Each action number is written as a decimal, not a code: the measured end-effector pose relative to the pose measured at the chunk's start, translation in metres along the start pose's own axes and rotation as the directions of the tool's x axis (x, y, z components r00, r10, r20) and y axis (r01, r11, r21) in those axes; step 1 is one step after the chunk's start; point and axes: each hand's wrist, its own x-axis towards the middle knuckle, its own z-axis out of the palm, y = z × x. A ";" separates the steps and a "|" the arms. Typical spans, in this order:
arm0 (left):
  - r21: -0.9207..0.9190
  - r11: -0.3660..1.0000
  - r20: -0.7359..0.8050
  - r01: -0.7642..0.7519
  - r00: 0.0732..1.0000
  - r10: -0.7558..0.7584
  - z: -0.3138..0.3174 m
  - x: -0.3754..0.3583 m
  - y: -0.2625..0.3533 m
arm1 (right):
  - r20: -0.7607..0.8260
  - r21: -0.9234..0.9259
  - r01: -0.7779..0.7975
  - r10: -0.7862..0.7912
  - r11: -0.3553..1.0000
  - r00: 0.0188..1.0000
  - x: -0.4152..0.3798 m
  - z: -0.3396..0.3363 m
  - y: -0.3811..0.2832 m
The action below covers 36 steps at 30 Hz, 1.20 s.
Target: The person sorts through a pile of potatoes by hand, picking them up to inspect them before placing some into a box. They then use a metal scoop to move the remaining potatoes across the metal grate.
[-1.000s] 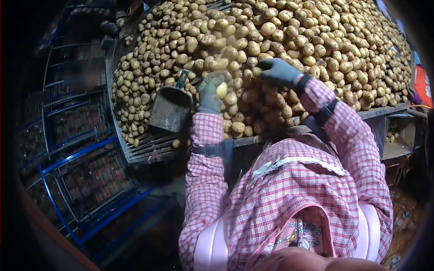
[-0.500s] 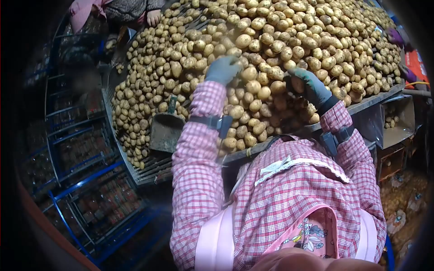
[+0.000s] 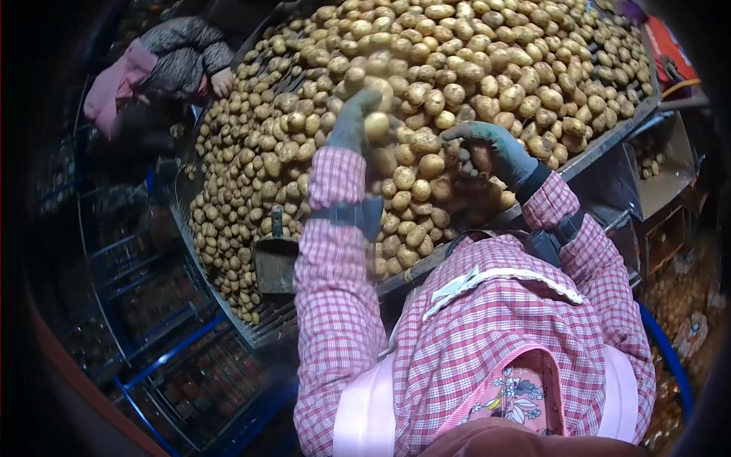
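Note:
Heaped potatoes point(image 3: 487, 84) cover a slatted sorting table. My left hand point(image 3: 352, 126), in a grey-green work glove, is over the middle of the heap. Its fingers curl around a pale potato point(image 3: 377, 126), partly blurred by motion. To the right, my right hand point(image 3: 499, 151) wears the same kind of glove and hovers low over the potatoes by the near edge. Its index finger stretches left, with the other fingers apart below it. Left of my left forearm, a metal scoop point(image 3: 276, 263) with a dark green handle rests among smaller potatoes.
A metal rim point(image 3: 586, 186) borders the table on my side. Cardboard boxes point(image 3: 666, 179) stand at the right, one with potatoes inside. Blue metal frames point(image 3: 171, 354) are at the lower left. At the upper left, a co-worker's hand point(image 3: 222, 82) touches the table's edge.
The view has shifted slightly. My left hand has moved a little left and now has a pale potato at its fingers. My right hand's fingers have spread, away from the brown potato beside them earlier.

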 end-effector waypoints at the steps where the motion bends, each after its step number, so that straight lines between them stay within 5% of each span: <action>1: -0.097 0.995 0.082 -0.014 0.996 0.022 0.009 -0.010 -0.007 | 0.138 0.278 -0.123 0.087 0.953 0.987 -0.001 -0.002 -0.007; 4: -0.259 0.959 0.272 0.117 0.961 -0.044 0.035 -0.025 -0.029 | -0.124 0.139 -0.084 0.101 0.987 0.987 0.000 0.019 -0.019; 5: -0.132 0.987 0.238 0.087 0.970 -0.054 0.045 -0.031 -0.033 | -0.027 -0.106 0.084 -0.088 0.991 0.996 0.004 0.010 -0.009; 6: -0.002 0.998 0.205 0.059 0.977 -0.058 0.056 -0.034 -0.035 | -0.104 0.152 0.042 -0.026 0.987 0.994 0.007 0.016 -0.011; 8: 0.204 0.966 0.433 -0.158 0.900 0.056 0.061 -0.018 -0.055 | -0.148 -0.107 -0.046 0.030 0.993 0.988 -0.008 0.016 -0.028; 10: 0.570 0.800 0.322 -0.189 0.947 -0.006 0.075 -0.018 -0.063 | -0.190 -0.100 -0.114 0.094 0.988 0.977 -0.017 0.006 -0.026; 13: 0.757 0.342 0.586 -0.557 0.810 0.024 0.092 -0.030 -0.051 | -0.163 -0.040 -0.158 0.150 0.987 0.975 -0.031 -0.024 -0.014; 15: 0.498 0.843 0.399 -0.204 0.917 -0.014 0.096 -0.023 -0.049 | -0.274 0.020 -0.022 0.026 1.000 0.961 -0.042 -0.026 -0.014; 16: 0.259 0.966 0.311 0.000 0.947 -0.083 0.100 -0.021 -0.047 | -0.251 0.161 -0.023 0.063 0.987 0.966 -0.050 -0.026 -0.014; 17: 0.104 0.993 0.233 0.049 0.970 -0.072 0.106 -0.019 -0.045 | -0.222 0.300 -0.024 0.094 0.954 0.970 -0.057 -0.027 -0.015; 20: -0.168 0.985 0.140 -0.031 0.989 0.055 0.136 -0.019 -0.056 | -0.216 0.549 -0.017 0.161 0.836 0.963 -0.069 -0.031 -0.018; 21: -0.060 0.982 0.160 -0.182 0.969 0.189 0.150 -0.017 -0.071 | -0.231 0.605 -0.007 0.184 0.796 0.955 -0.072 -0.032 -0.019; 23: -0.150 0.987 0.211 -0.051 0.974 0.082 0.190 -0.023 -0.078 | -0.310 0.679 0.054 0.220 0.732 0.925 -0.078 -0.032 -0.026; 25: 0.144 0.941 0.299 -0.307 0.920 0.255 0.200 -0.020 -0.101 | -0.301 0.676 0.073 0.184 0.733 0.936 -0.088 -0.055 -0.022; 27: 0.453 0.659 0.454 -0.600 0.792 0.409 0.205 -0.010 -0.117 | -0.297 0.667 0.094 0.149 0.739 0.943 -0.091 -0.090 -0.002; 30: 0.591 0.379 0.588 -0.712 0.702 0.401 0.234 -0.003 -0.113 | -0.476 0.623 0.339 -0.002 0.704 0.880 -0.108 -0.096 -0.006; 33: 0.477 0.545 0.610 -0.689 0.706 0.359 0.256 -0.016 -0.098 | -0.362 0.673 0.403 -0.199 0.620 0.911 -0.149 -0.114 -0.036; 35: 0.447 0.564 0.603 -0.694 0.700 0.383 0.259 -0.018 -0.085 | -0.508 0.508 0.555 -0.292 0.659 0.811 -0.173 -0.121 -0.060; 36: 0.461 0.512 0.605 -0.725 0.679 0.416 0.252 -0.020 -0.074 | -0.502 0.197 0.595 -0.441 0.779 0.744 -0.192 -0.122 -0.085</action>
